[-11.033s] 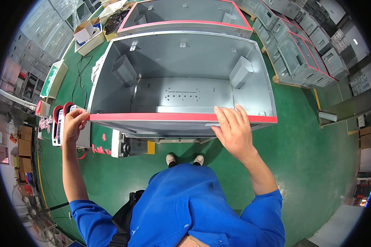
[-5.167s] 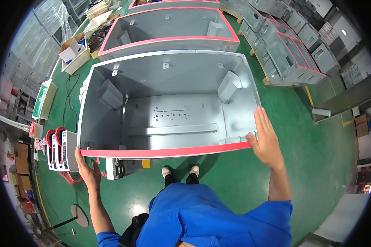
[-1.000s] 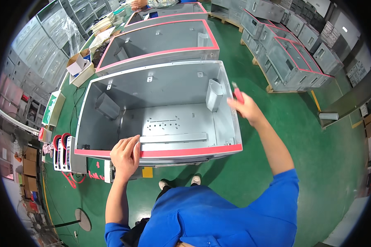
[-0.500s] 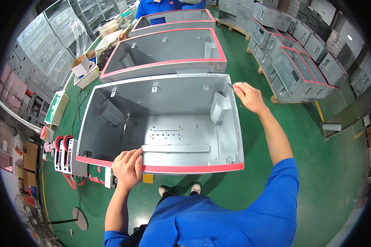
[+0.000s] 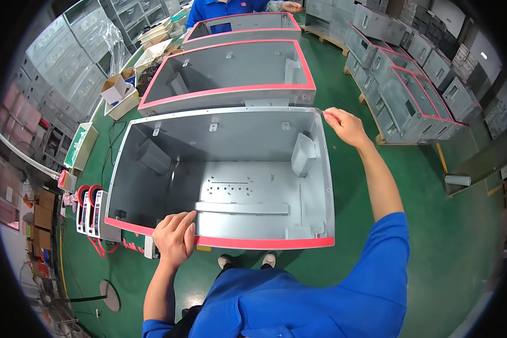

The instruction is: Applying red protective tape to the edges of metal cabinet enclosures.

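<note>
Since half a second ago the right hand [image 5: 346, 125] has gone a bit farther out, to the far right corner of the big grey metal box [image 5: 225, 180]. One second ago it was over the right wall; now it is at the back corner. There it pinches something thin and pale between its fingertips; it may be the end of a strip, but it is too small to tell. The left hand [image 5: 174, 236] has hardly moved. It lies flat and spread on the near edge, with its fingers curled over the red strip [image 5: 253, 243] that runs along that edge. It holds the edge down and grips nothing else.

The box stands open on the green floor [image 5: 434, 225], right in front of the person's shoes. The red strip covers only the near edge; the other three edges look bare and grey. Behind it stands another grey box [image 5: 231, 76] with red all the way round its top.

The box looks heavy and stiff, made of sheet metal, so it will not bend or tip when leaned on. The bare edges may be thin and sharp, so a flat palm on top is safer than sliding fingers along them. The red strip looks soft and bendy, best pinched at its end. A person in blue [image 5: 225, 8] works at the far boxes.
</note>
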A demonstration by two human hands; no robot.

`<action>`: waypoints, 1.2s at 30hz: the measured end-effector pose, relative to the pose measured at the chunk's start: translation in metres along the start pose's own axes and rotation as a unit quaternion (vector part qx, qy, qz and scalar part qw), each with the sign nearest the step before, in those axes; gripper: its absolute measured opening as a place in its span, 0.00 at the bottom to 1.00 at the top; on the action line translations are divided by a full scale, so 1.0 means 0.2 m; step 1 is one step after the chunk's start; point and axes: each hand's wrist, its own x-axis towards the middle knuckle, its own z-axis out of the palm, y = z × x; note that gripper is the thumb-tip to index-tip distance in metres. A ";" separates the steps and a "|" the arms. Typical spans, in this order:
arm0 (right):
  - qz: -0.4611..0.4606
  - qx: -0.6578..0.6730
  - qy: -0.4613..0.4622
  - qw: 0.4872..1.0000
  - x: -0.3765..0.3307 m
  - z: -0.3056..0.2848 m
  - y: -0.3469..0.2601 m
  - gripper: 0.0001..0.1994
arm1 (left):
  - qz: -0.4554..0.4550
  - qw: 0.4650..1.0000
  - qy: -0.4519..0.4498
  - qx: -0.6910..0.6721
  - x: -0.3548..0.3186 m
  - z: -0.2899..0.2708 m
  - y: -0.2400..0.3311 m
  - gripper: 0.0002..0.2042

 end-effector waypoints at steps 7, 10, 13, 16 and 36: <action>-0.016 0.083 -0.001 0.996 -0.03 0.02 0.00 0.13 | -0.008 1.000 -0.005 -0.002 0.00 0.01 0.00 0.10; 0.006 0.147 0.010 0.989 -0.03 0.09 0.05 0.13 | 0.000 1.000 -0.003 0.009 0.01 0.01 0.00 0.10; -0.043 0.258 0.021 0.965 -0.12 0.18 0.06 0.13 | 0.002 1.000 -0.004 0.011 0.00 0.00 -0.02 0.10; -0.038 0.276 0.042 0.960 -0.14 0.21 0.08 0.12 | -0.001 1.000 -0.001 0.013 -0.01 0.01 -0.03 0.10; 0.050 0.251 0.018 0.966 -0.03 -0.03 -0.37 0.17 | 0.056 0.955 0.121 -0.265 -0.12 -0.09 -0.16 0.15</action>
